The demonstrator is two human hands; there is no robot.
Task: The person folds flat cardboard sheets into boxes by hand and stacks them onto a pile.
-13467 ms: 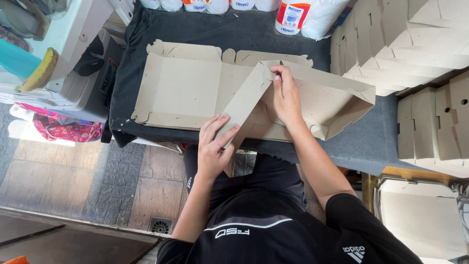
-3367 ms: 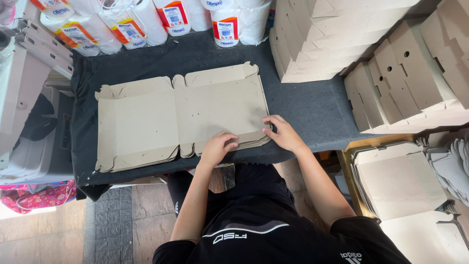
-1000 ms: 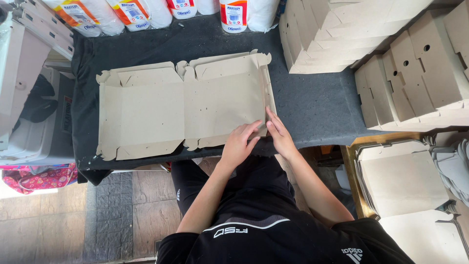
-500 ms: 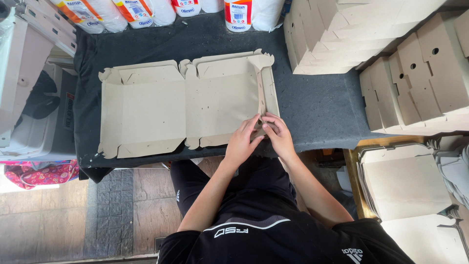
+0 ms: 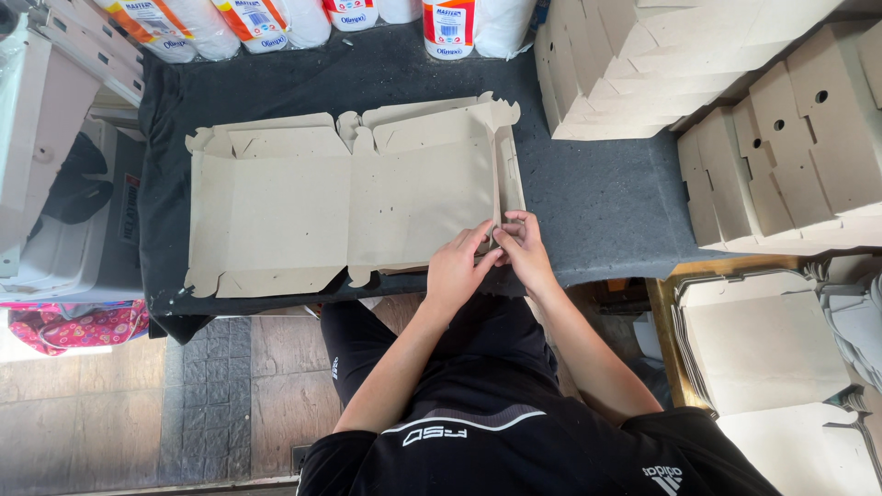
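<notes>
A flat brown cardboard box blank (image 5: 303, 207) lies spread on a stack of like blanks on the dark table (image 5: 597, 202). Its right side flap (image 5: 501, 170) stands folded up. My left hand (image 5: 455, 266) and my right hand (image 5: 525, 246) meet at the blank's near right corner, fingertips pinching the corner tab where the side flap meets the front flap. Both forearms reach up from my lap.
Stacks of folded cardboard boxes (image 5: 643, 64) fill the back right, with more (image 5: 790, 156) at the right edge. Wrapped paper rolls (image 5: 450, 23) line the back. A wire rack with flat blanks (image 5: 763, 340) sits at lower right. A white appliance (image 5: 46, 165) stands at left.
Over the last second the right side flap has been lifted upright. Both hands have closed together on the near right corner and the front flap has begun to rise.
</notes>
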